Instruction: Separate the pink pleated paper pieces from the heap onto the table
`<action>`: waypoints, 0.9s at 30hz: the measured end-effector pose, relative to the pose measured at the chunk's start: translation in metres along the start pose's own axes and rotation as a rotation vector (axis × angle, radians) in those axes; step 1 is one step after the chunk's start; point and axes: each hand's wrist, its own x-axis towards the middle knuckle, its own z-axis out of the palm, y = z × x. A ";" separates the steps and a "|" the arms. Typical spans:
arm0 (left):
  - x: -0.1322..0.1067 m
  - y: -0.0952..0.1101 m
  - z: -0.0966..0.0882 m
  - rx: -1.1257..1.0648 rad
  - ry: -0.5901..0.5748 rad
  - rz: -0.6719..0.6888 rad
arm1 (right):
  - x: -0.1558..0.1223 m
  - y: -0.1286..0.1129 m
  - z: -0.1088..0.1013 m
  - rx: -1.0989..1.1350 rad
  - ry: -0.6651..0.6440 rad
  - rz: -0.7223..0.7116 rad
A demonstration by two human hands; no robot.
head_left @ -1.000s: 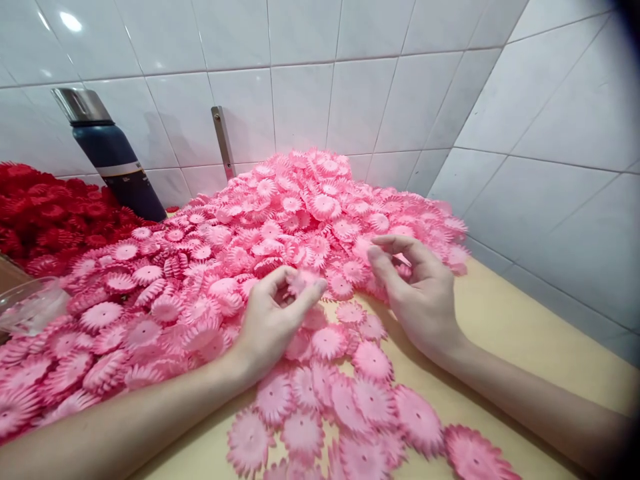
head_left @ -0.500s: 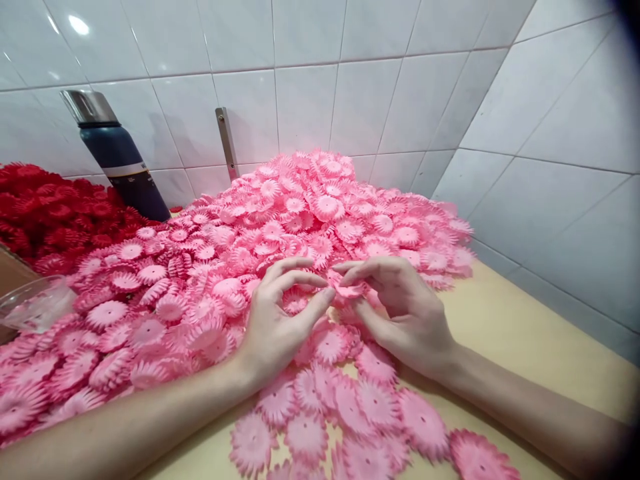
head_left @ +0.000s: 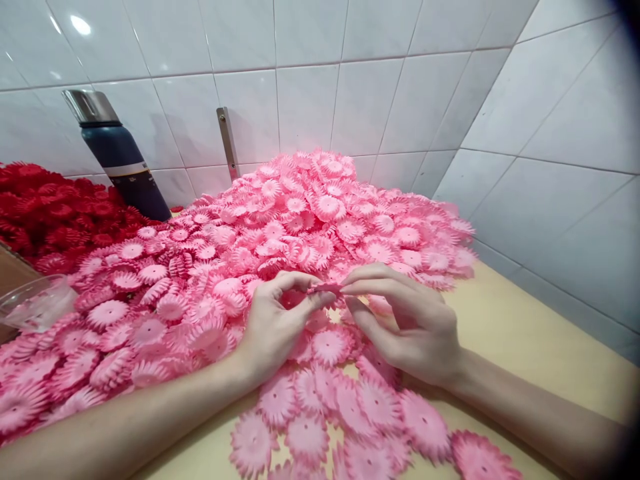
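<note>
My left hand (head_left: 277, 320) pinches a small pink flower-shaped disc (head_left: 326, 288) between thumb and fingers, holding it nearly edge-on. My right hand (head_left: 410, 320) is just beside it, its fingertips at the disc's right edge and its thumb apart below. Beneath and between the hands lie more pink scalloped discs (head_left: 331, 345), several with a tiny hole in the centre. Behind them rises a large heap of pink discs (head_left: 300, 207).
A dark blue bottle (head_left: 123, 157) with a metal cap stands at the back left by a red heap (head_left: 55, 213). A clear plastic cup (head_left: 37, 307) lies at the left near cardboard (head_left: 15, 270). White tiled walls (head_left: 310, 100) bound the yellowish table (head_left: 505, 320).
The pink disc has passed from my right fingers into my left pinch. My right thumb and fingers have loosened, and the right hand has shifted slightly.
</note>
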 end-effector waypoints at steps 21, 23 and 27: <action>0.001 -0.001 0.001 0.117 -0.056 0.037 | -0.001 0.004 0.001 0.106 -0.043 0.045; 0.000 -0.002 0.001 0.084 -0.071 0.045 | 0.000 0.003 0.001 0.106 -0.053 0.031; -0.002 -0.001 0.001 0.118 -0.047 0.047 | -0.001 0.002 0.002 0.070 -0.054 0.036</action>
